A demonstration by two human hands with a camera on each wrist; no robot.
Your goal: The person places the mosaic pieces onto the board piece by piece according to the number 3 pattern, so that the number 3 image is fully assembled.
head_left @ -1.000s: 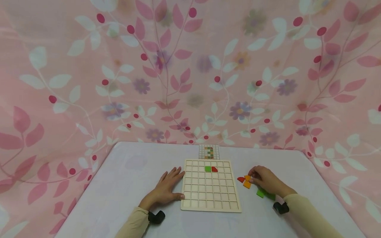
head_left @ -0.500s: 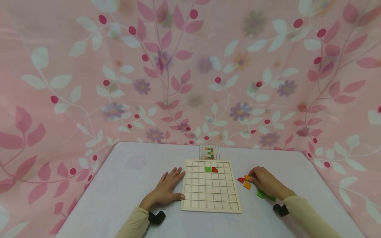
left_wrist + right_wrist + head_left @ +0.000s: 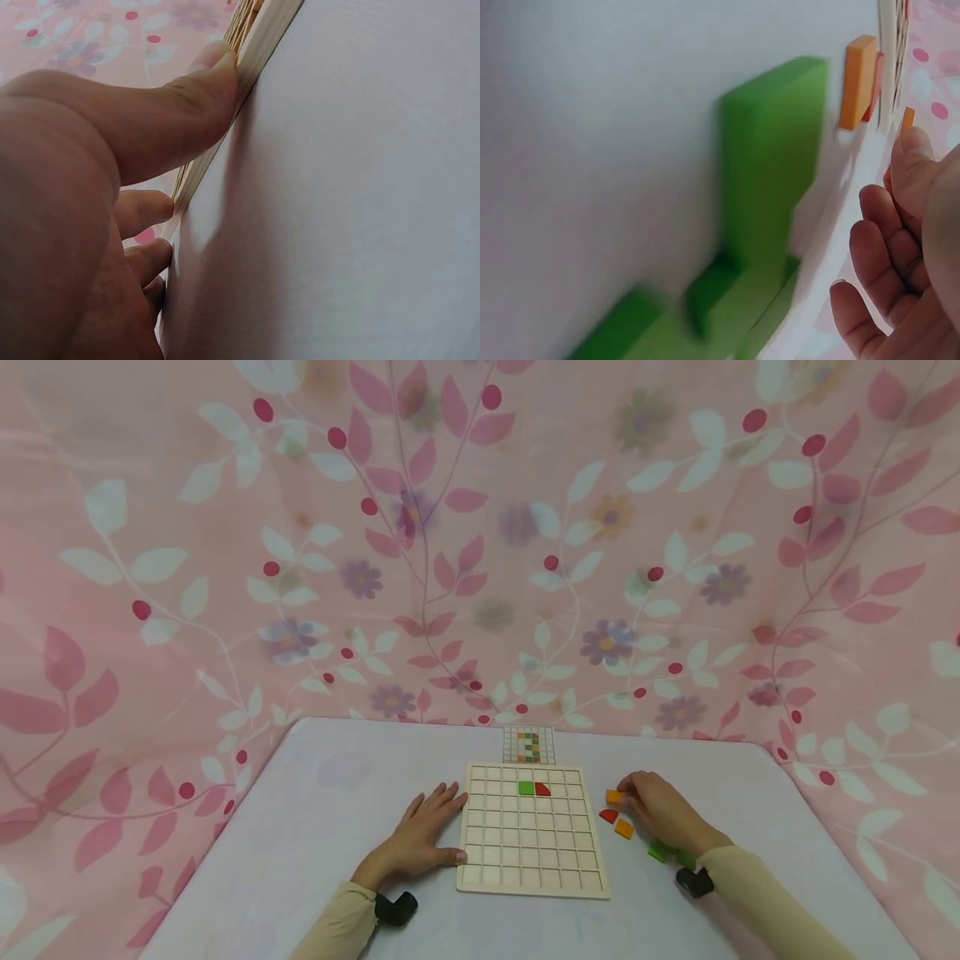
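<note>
In the head view a wooden grid board [image 3: 528,839] lies on the table, with a green square tile [image 3: 527,787] and a red quarter-round tile [image 3: 542,789] in neighbouring cells. My left hand [image 3: 420,837] rests against the board's left edge, fingers spread; the left wrist view has the thumb [image 3: 176,112] touching the rim. To the right of the board, my right hand [image 3: 666,810] pinches an orange tile [image 3: 614,797] between thumb and fingers. Close below it lie a red tile [image 3: 608,816] and another orange tile [image 3: 624,829]. Green tiles [image 3: 772,142] lie under the right wrist.
Behind the board lies a pattern card [image 3: 528,746] with a small coloured grid. A white cloth covers the table [image 3: 360,777]. A pink floral curtain [image 3: 480,543] hangs at the back and sides.
The right hand has moved slightly left and away from me, carrying the orange tile from beside the other loose tiles. My left hand stays at the board's edge.
</note>
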